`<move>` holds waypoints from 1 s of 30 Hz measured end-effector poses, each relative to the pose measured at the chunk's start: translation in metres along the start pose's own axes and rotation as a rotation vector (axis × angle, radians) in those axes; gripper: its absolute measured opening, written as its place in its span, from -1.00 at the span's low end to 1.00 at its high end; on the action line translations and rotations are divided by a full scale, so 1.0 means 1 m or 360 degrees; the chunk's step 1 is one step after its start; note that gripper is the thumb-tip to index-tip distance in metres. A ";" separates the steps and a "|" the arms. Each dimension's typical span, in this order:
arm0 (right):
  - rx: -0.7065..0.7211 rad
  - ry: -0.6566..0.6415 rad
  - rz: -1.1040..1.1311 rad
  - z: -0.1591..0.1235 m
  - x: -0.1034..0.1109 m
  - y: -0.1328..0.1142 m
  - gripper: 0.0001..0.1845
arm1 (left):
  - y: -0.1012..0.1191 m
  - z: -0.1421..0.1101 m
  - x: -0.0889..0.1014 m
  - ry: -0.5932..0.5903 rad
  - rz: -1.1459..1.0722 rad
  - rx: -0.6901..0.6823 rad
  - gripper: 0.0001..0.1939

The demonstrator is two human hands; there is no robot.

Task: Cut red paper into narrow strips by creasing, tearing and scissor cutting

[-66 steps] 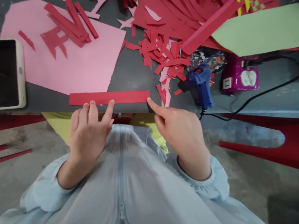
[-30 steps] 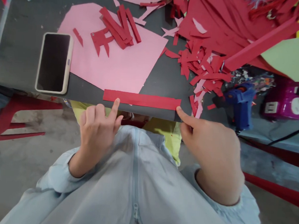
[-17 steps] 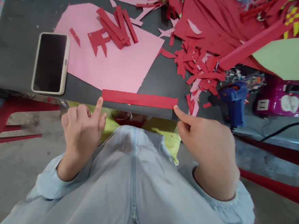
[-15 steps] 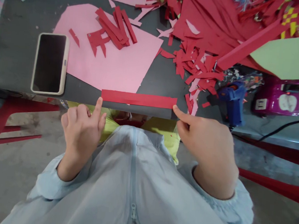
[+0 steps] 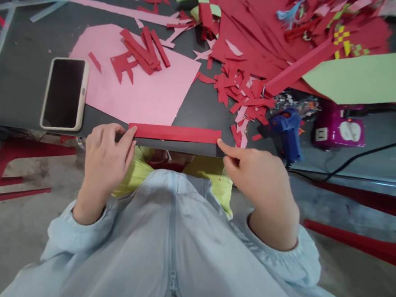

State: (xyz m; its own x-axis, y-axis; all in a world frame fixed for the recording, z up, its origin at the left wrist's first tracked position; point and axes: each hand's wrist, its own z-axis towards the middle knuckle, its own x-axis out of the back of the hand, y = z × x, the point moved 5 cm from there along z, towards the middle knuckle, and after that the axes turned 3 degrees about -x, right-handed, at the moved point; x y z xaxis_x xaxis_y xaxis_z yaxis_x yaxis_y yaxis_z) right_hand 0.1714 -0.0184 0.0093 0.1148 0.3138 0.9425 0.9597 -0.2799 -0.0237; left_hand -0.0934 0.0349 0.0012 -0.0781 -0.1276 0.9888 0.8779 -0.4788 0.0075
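Observation:
A long folded red paper strip (image 5: 177, 134) lies flat along the table's front edge, with a crease running lengthwise. My left hand (image 5: 107, 153) holds down its left end with the fingertips. At the opposite end, my right hand (image 5: 259, 173) presses the corner with the index finger, its other fingers curled beneath. Just behind the strip is a large pink paper sheet (image 5: 134, 94). On that sheet rest several short red paper strips (image 5: 145, 50) and a small red cut-out shape (image 5: 122, 66).
A phone (image 5: 65, 94) lies at the left. Red paper scraps (image 5: 239, 88), a blue glue gun (image 5: 289, 132) and a purple power socket block (image 5: 338, 129) with a black cord are at the right. Green paper (image 5: 365, 79) and red sheets (image 5: 253, 43) lie behind. Clear glue sticks (image 5: 3, 44) are far left.
My left hand has shifted from pointing at the strip's end to fingers laid on it. My right index finger stays at the right corner. The view has moved slightly.

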 end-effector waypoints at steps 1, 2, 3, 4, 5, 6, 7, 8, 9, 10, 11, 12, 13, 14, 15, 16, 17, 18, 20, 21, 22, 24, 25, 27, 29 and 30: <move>0.0006 0.0009 0.0028 0.001 0.000 0.001 -0.46 | 0.000 0.003 0.001 -0.0007 -0.0016 -0.0042 -0.63; 0.0012 0.0031 0.0062 0.002 0.000 0.002 -0.46 | 0.000 0.006 0.003 -0.0013 -0.0031 -0.0071 -0.66; 0.0016 0.0064 0.0103 0.003 0.001 0.003 -0.47 | 0.000 0.008 0.004 -0.0020 -0.0047 -0.0089 -0.69; 0.0020 0.0102 0.0145 0.004 0.001 0.005 -0.48 | -0.002 0.011 0.006 -0.0029 -0.0068 -0.0104 -0.72; 0.0024 0.0138 0.0184 0.004 0.000 0.006 -0.49 | -0.004 0.014 0.007 -0.0043 -0.0097 -0.0117 -0.74; 0.0024 0.0168 0.0221 0.005 0.000 0.007 -0.50 | -0.006 0.017 0.008 -0.0049 -0.0143 -0.0129 -0.76; 0.0029 0.0189 0.0257 0.005 -0.001 0.008 -0.51 | -0.008 0.020 0.009 -0.0052 -0.0210 -0.0149 -0.78; 0.0033 0.0203 0.0294 0.005 -0.002 0.009 -0.51 | -0.011 0.023 0.011 -0.0044 -0.0298 -0.0169 -0.81; 0.0040 0.0215 0.0332 0.005 -0.003 0.009 -0.52 | -0.014 0.025 0.014 -0.0009 -0.0400 -0.0190 -0.84; 0.0059 0.0237 0.0375 0.005 -0.003 0.009 -0.52 | -0.016 0.028 0.018 0.0040 -0.0499 -0.0214 -0.88; 0.0093 0.0269 0.0425 0.005 -0.003 0.008 -0.52 | -0.017 0.031 0.023 0.0108 -0.0590 -0.0237 -0.90; 0.0146 0.0318 0.0477 0.005 -0.002 0.006 -0.52 | -0.017 0.033 0.030 0.0193 -0.0672 -0.0268 -0.93; 0.0215 0.0382 0.0529 0.005 0.000 0.004 -0.52 | -0.016 0.035 0.038 0.0278 -0.0752 -0.0303 -0.94; 0.0296 0.0457 0.0583 0.005 0.002 0.001 -0.52 | -0.014 0.037 0.046 0.0361 -0.0837 -0.0349 -0.93; 0.0384 0.0535 0.0632 0.005 0.006 -0.003 -0.53 | -0.012 0.039 0.055 0.0431 -0.0930 -0.0398 -0.90; 0.0475 0.0607 0.0678 0.005 0.010 -0.007 -0.54 | -0.009 0.042 0.063 0.0489 -0.1030 -0.0442 -0.87; 0.0563 0.0661 0.0723 0.005 0.014 -0.011 -0.56 | -0.005 0.045 0.070 0.0527 -0.1131 -0.0492 -0.86; 0.0653 0.0697 0.0767 0.006 0.018 -0.016 -0.58 | -0.002 0.050 0.077 0.0546 -0.1230 -0.0523 -0.85; 0.0808 0.0735 0.0869 0.008 0.026 -0.026 -0.62 | 0.005 0.062 0.086 0.0529 -0.1353 -0.0586 -0.87; 0.0865 0.0735 0.0916 0.010 0.029 -0.030 -0.63 | 0.009 0.070 0.090 0.0500 -0.1353 -0.0606 -0.88; 0.0895 0.0751 0.0968 0.012 0.032 -0.034 -0.64 | 0.012 0.078 0.093 0.0495 -0.1345 -0.0635 -0.88; 0.0876 0.0754 0.1057 0.017 0.037 -0.040 -0.64 | 0.021 0.095 0.098 0.0459 -0.1290 -0.0719 -0.91; 0.0843 0.0749 0.1104 0.020 0.039 -0.043 -0.64 | 0.026 0.102 0.101 0.0473 -0.1254 -0.0799 -0.92; 0.0791 0.0681 0.1206 0.024 0.041 -0.047 -0.65 | 0.031 0.118 0.107 0.0511 -0.1328 -0.0876 -0.93; 0.0804 0.0558 0.1337 0.027 0.042 -0.051 -0.72 | 0.035 0.133 0.111 0.0473 -0.1474 -0.0919 -0.94; 0.0834 0.0483 0.1401 0.029 0.042 -0.053 -0.76 | 0.035 0.140 0.111 0.0430 -0.1569 -0.0930 -0.93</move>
State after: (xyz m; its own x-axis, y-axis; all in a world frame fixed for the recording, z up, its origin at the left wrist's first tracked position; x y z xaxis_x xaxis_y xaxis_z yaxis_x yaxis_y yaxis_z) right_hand 0.1325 0.0355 0.0404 0.8217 -0.0681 0.5658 0.5691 0.1496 -0.8085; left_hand -0.0046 0.1257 0.1322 -0.7614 0.3739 0.5296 0.0379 -0.7899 0.6121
